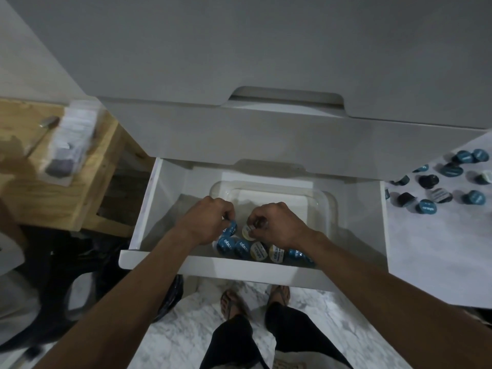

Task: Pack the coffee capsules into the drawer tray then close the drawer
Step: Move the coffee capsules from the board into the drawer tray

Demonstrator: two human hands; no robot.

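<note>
Packing step: left hand [210, 222] pinches blue capsule [231, 227], right hand [277, 225] cream capsule [248, 231], over clear tray [328, 206] (centre frame); next, seat both beside the row.

Both bare forearms reach forward and converge toward the middle, the left arm [127, 283] coming from the lower left, the right arm [386, 286] from the lower right. The left hand [206, 222] is knuckles up, its fingers curled down and pinching a blue capsule [231, 228]. The right hand [277, 225], just beside it, is likewise knuckles up, fingers curled round a pale capsule [248, 231]. The hands do not touch.
</note>
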